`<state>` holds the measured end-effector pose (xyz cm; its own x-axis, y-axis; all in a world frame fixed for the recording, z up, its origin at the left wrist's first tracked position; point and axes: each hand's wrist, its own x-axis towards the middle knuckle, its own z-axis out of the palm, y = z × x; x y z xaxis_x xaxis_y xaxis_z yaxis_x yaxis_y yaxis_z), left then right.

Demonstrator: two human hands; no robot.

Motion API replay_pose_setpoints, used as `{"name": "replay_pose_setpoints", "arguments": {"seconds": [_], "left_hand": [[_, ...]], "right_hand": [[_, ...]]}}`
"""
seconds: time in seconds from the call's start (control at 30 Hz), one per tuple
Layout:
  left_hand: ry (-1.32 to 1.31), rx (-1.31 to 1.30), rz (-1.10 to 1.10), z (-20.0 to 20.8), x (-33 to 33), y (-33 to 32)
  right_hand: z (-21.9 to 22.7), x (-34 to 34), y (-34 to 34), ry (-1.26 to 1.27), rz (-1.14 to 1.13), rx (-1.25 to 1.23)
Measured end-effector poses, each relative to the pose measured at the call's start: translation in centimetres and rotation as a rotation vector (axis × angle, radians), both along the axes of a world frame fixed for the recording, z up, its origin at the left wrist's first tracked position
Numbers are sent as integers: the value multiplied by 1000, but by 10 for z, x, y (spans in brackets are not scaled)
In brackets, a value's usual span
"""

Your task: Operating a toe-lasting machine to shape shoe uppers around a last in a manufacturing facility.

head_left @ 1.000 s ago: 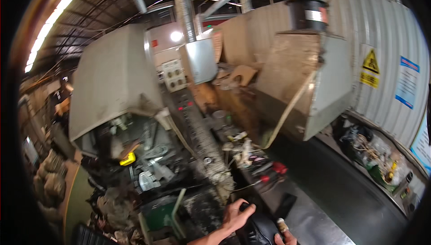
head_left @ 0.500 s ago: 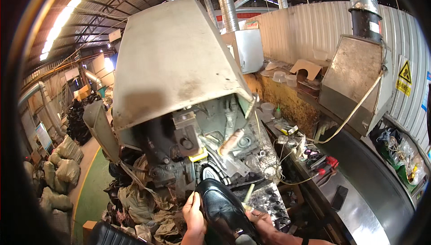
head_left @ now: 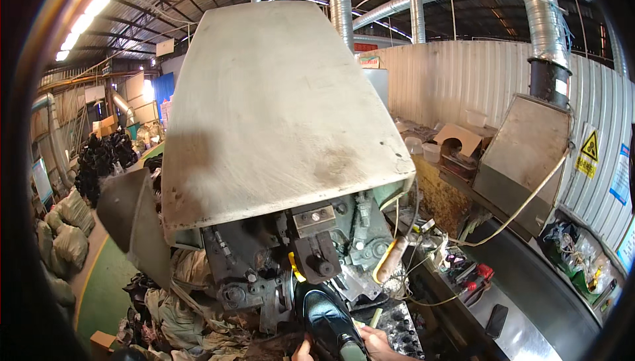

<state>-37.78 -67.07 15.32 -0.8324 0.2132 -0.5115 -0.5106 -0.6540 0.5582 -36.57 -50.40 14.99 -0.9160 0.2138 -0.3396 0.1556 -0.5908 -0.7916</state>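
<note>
A glossy black leather shoe points toe-first into the machine, its toe close under the dark head block; I cannot tell whether they touch. My left hand grips the shoe's left side, only its fingers and thumb showing at the lower edge. On the shoe's other side my right hand is closed, with a pale thin stick rising beside its fingers; whether the fingers hold the stick is unclear. A yellow part sits just above the shoe's toe. The heel end runs out of view.
A large off-white hood covers the machine. To the right are a worn wooden-handled tool, a phone on the metal bench, and a red-handled tool. Crumpled cloth bundles lie at the left.
The view has tilted up and shifted, so shoe and hands sit lower in the picture. The shoe's toe now lies nearer the machine's head block. Both hands still hold on.
</note>
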Motion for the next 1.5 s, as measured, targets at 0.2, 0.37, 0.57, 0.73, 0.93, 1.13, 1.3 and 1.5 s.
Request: {"name": "replay_pose_setpoints", "arguments": {"seconds": [0.2,0.37,0.57,0.73,0.93,1.13,1.3,1.5], "left_hand": [[-78,77,-8,-23,-14,4],[-137,134,75,-22,-12,15],[-92,96,155,-29,-29,16],[-26,-14,177,-35,-32,16],[34,-153,194,-52,-31,9],[113,-285,206,-66,-29,-3],[218,-450,230,-66,-19,-25],[558,-1200,457,-126,35,-137]], "right_hand": [[-40,-22,10,-39,39,-54],[-27,-18,9,-40,11,-56],[-13,-26,1,-74,-68,-113],[-29,-34,0,-47,-101,-110],[-21,-36,0,-33,-65,-163],[2,-28,2,-133,-5,-227],[-14,-21,35,-210,266,167],[-30,27,125,-119,155,217]]}}
